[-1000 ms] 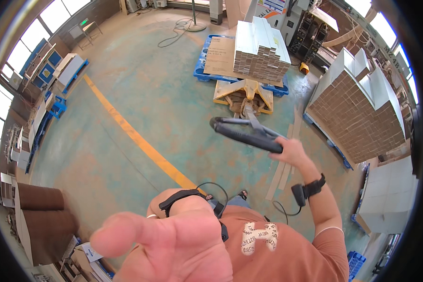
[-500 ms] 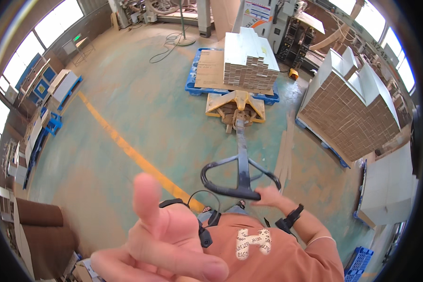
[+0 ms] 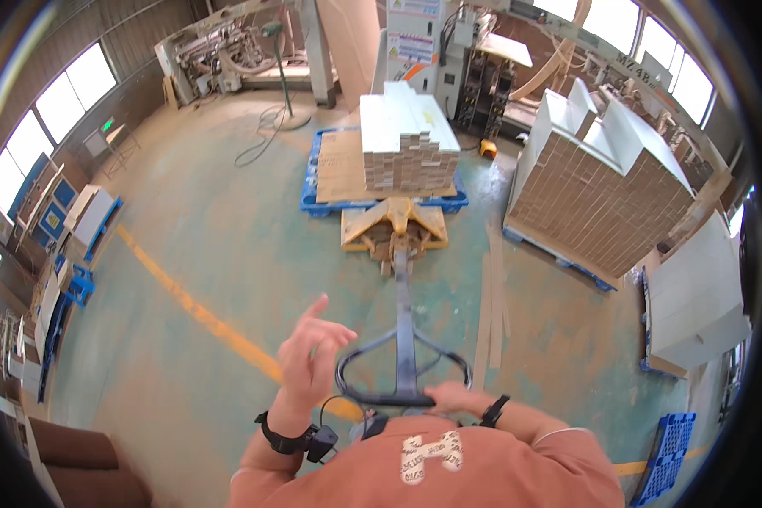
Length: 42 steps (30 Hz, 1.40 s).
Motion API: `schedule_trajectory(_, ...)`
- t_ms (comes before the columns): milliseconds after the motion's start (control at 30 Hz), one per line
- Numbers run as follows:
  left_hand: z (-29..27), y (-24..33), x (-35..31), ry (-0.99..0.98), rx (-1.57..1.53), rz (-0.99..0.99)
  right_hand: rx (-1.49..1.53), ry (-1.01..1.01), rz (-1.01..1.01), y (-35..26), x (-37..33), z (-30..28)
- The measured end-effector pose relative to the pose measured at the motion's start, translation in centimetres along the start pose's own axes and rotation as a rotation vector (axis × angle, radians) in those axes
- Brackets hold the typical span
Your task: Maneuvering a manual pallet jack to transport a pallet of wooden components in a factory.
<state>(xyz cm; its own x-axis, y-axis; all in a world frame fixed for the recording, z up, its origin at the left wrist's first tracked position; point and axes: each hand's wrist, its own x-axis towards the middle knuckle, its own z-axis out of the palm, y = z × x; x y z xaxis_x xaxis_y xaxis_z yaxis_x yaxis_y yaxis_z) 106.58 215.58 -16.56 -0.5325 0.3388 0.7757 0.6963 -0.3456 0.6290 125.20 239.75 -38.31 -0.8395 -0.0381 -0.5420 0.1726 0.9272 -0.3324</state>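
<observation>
My right hand [image 3: 450, 396] is closed on the right end of the black loop handle [image 3: 381, 399] of a pallet jack. The jack's grey shaft [image 3: 405, 313] runs away from me to its yellow body [image 3: 400, 220]. Its forks are hidden under a blue pallet [image 3: 311, 190], which carries a stack of white-topped boards [image 3: 408, 157] on a cardboard sheet [image 3: 337, 161]. Raised to the left of the handle, my left hand [image 3: 311, 349] holds nothing. One finger stretches up and the others are loosely bent.
At the right stand a taller board stack [image 3: 597, 190] on a blue pallet, a white-covered stack [image 3: 694, 296] and a blue pallet on edge [image 3: 667, 457]. Long strips [image 3: 489, 313] lie on the floor right of the jack. Machines and a green stand [image 3: 284, 80] line the back.
My left hand has moved away from close in front of the camera, down toward the handle's left side. The view has tilted up; my right hand keeps its hold on the handle.
</observation>
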Motion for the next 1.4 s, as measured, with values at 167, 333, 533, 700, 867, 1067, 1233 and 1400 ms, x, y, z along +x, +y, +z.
schedule_trajectory(167, 1.2, -15.1, -13.9, -0.457, 0.245, -0.573, -0.029, -0.032, -0.112, 1.3, 0.3, -0.2)
schedule_trajectory(333, 4.1, -15.5, -6.0, -0.439, 0.411, -0.232, -0.156, 0.400, 0.026, -1.5, -2.1, -15.6)
schedule_trajectory(533, 4.3, -15.2, -0.8, -0.541, 0.705, -0.338, -0.181, 0.597, -0.022, -1.8, -1.1, -18.5)
schedule_trajectory(700, 3.1, -14.7, -13.3, -1.086, 0.735, -0.566, 0.013, 0.052, 0.059, -1.7, -0.5, -5.1)
schedule_trajectory(867, 4.0, -15.9, -18.2, -1.345, 0.654, -0.696, -0.025, 0.063, -0.171, 0.9, 1.6, 1.7)
schedule_trajectory(1067, 3.8, -15.2, -5.6, -0.791, 0.695, -0.388, -0.091, 0.220, 0.029, -2.2, -1.6, -13.7)
schedule_trajectory(1233, 3.6, -15.2, 0.2, -0.848, 0.628, -0.654, -0.108, 0.400, -0.074, -1.6, -0.4, -17.6)
schedule_trajectory(1400, 3.2, -15.8, -12.2, -1.116, 0.664, -0.637, -0.083, 0.032, -0.010, -2.0, -0.1, -6.3)
